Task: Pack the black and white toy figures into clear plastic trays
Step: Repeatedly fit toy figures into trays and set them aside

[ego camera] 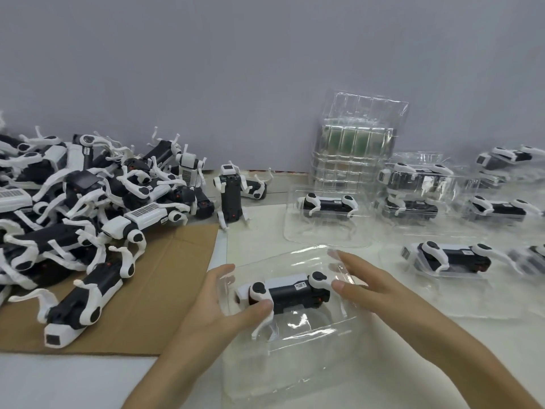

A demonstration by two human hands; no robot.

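A black and white toy figure [290, 292] lies on its side inside a clear plastic tray [295, 358] in front of me. My left hand [224, 302] holds the tray's left end, thumb curled against the figure's front leg. My right hand [368, 281] rests with straight fingers on the tray's right end, its thumb touching the figure's rear leg. A big pile of loose figures [73, 208] covers the cardboard at the left. One figure [230, 196] stands upright beside the pile.
A stack of clear trays [354, 146] stands against the grey wall. Several packed trays lie at the right, among them one packed tray [327, 216] behind my hands and another packed tray [451, 258] at my right. Brown cardboard [165, 276] lies under the pile.
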